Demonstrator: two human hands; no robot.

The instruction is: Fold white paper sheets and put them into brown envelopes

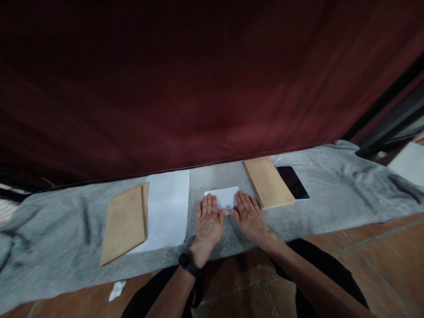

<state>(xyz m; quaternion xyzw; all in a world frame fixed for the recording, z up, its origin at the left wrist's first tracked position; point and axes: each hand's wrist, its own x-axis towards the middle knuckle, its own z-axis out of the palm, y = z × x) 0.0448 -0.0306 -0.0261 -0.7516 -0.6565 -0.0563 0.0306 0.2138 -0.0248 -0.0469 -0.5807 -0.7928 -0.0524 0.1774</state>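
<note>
folded paper [222, 195], near half under left hand [208, 221] and right hand [250, 217], envelope [124, 223] print unreadable

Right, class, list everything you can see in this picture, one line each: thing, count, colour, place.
dark red fabric curtain: 1, dark red, background
grey felt cloth: 1, grey, covering the long surface
large white paper sheet: 1 or a stack, white, left of centre
left tan paper envelope: 1, tan, overlapping the sheet's left edge
small folded white paper: 1, white, centre
right tan paper envelopes: count unclear, tan, right of centre
flat black smartphone: 1, black, beside the right envelopes
white paper scrap: 1, white, on the floor
reddish-brown floor tiles: several, foreground
left grip: open, flat on folded paper
right grip: open, flat at the folded paper's right edge
</note>
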